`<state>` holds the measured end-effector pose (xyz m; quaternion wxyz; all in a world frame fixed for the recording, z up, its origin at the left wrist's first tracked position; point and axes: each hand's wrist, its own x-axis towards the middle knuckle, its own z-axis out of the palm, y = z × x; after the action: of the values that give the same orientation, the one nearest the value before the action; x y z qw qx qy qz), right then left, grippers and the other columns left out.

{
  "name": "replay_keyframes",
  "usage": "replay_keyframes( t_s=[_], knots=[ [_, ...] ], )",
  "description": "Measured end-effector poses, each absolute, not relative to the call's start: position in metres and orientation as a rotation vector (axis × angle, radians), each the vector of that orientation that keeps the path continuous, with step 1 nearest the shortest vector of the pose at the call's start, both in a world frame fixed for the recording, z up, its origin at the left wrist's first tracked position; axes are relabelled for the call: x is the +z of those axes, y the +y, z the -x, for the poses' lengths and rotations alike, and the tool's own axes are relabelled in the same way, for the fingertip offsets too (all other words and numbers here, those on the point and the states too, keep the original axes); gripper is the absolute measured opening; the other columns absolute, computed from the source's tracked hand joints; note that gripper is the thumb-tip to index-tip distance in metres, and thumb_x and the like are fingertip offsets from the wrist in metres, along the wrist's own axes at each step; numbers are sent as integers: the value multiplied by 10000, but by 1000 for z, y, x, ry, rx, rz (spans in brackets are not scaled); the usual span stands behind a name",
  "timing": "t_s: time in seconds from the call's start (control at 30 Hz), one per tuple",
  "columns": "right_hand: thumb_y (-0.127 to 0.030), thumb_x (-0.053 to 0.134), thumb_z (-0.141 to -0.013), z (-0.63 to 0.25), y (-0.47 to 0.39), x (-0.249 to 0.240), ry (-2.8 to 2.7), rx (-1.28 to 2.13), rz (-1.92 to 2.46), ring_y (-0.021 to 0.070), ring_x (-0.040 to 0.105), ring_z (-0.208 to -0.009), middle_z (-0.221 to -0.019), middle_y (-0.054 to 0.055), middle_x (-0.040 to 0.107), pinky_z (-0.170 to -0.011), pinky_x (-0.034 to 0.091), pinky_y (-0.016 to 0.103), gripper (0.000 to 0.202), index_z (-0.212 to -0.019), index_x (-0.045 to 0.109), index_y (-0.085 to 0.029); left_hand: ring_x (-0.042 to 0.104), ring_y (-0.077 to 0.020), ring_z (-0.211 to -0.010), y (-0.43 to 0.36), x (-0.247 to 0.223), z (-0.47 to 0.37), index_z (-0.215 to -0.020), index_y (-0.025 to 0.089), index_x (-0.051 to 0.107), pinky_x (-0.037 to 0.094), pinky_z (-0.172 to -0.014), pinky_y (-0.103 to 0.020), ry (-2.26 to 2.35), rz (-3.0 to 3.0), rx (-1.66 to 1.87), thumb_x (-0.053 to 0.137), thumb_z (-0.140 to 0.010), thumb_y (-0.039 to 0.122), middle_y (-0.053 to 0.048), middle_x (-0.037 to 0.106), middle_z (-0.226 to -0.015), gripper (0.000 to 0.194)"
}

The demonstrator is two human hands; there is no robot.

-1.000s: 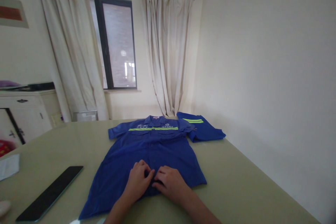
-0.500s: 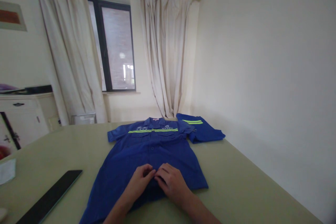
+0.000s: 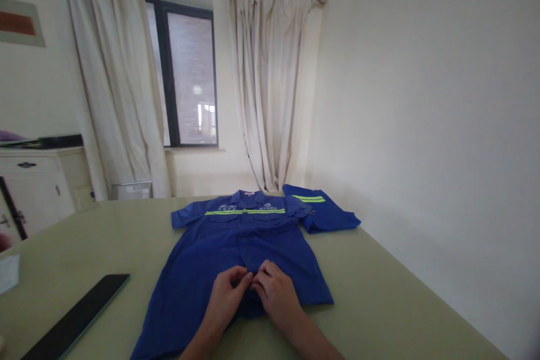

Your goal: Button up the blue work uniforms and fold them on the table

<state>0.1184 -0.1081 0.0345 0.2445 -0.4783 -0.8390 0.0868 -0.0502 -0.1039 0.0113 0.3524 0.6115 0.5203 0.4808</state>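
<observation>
Blue shirt (image 3: pixel 236 242), short-sleeved, spread flat, yellow-green chest stripes

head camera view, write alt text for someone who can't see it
Two bare hands, left and right, meet at the lower front of a blue short-sleeved shirt spread on a pale green table. A folded blue garment lies beyond its right sleeve, and a flat dark object lies to the left.
</observation>
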Motion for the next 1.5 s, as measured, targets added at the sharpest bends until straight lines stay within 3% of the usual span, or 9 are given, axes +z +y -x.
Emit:
replay_keyframes(
  t_s=[0.47, 0.63, 0.73, 0.83, 1.0, 1.1, 1.2, 1.37, 1.5],
  knots=[
    [-162, 592, -943, -120, -108, 30, -2236, 217, 1367, 179, 612, -964, -1017, 25, 660, -863, 454, 275, 120, -890, 683, -220, 724, -226, -780, -125, 26, 39, -936, 247, 796, 516, -726, -280, 1611, -1774, 1152, 559, -910, 483, -28, 803, -871, 335],
    [-192, 638, -911, -127, -105, 33, -2189, 258, 1320, 192, 585, -965, -987, 26, 639, -871, 446, 294, 72, -845, 653, -216, 683, -210, -749, -122, 32, 38, -846, 220, 744, 474, -689, -276, 1528, -1810, 1132, 554, -912, 477, -25, 761, -798, 326],
    [-323, 736, -868, -133, -102, 38, -2083, 364, 1158, 210, 578, -1005, -1026, 32, 627, -903, 450, 309, 146, -898, 640, -217, 597, -169, -681, -117, 35, 52, -768, 190, 651, 424, -623, -252, 1336, -1699, 1059, 621, -856, 558, 5, 660, -695, 380],
    [-394, 615, -967, -137, -97, 38, -1917, 519, 1056, 203, 603, -1002, -1050, 49, 633, -904, 473, 303, 194, -1043, 631, -217, 565, -134, -673, -120, 41, 70, -813, 178, 635, 415, -624, -228, 1061, -1521, 806, 765, -729, 610, 28, 622, -716, 459],
    [-211, 579, -944, -137, -94, 30, -1956, 591, 1174, 174, 647, -890, -1153, 44, 643, -863, 501, 287, 269, -1204, 631, -249, 639, -160, -786, -129, 46, 79, -879, 171, 711, 487, -781, -266, 743, -1411, 501, 878, -646, 513, -1, 696, -817, 446],
    [-165, 596, -906, -133, -96, 29, -2111, 552, 1176, 184, 647, -1020, -1252, 27, 623, -935, 483, 284, 413, -1295, 612, -301, 645, -166, -743, -130, 41, 72, -823, 185, 721, 510, -756, -276, 801, -1456, 463, 901, -590, 522, 11, 707, -775, 448],
    [-171, 570, -926, -129, -98, 32, -2266, 559, 1102, 190, 621, -1126, -1212, 21, 652, -990, 452, 278, 351, -1241, 658, -299, 640, -153, -667, -133, 37, 65, -741, 191, 704, 519, -695, -263, 864, -1499, 391, 909, -558, 539, 23, 699, -707, 443],
    [-177, 571, -927, -132, -101, 36, -2375, 603, 1021, 184, 614, -1093, -1128, 29, 677, -943, 455, 264, 229, -1098, 704, -252, 704, -184, -607, -130, 39, 67, -774, 174, 699, 532, -591, -271, 1131, -1395, 432, 585, -750, 824, -56, 738, -681, 660],
    [-261, 663, -906, -135, -106, 37, -2353, 592, 1053, 194, 611, -1070, -1103, 27, 674, -913, 457, 271, 164, -1065, 701, -253, 689, -215, -529, -116, 34, 77, -630, 173, 646, 529, -541, -307, 1471, -1386, 582, 364, -789, 892, -99, 711, -590, 788]
  ],
)
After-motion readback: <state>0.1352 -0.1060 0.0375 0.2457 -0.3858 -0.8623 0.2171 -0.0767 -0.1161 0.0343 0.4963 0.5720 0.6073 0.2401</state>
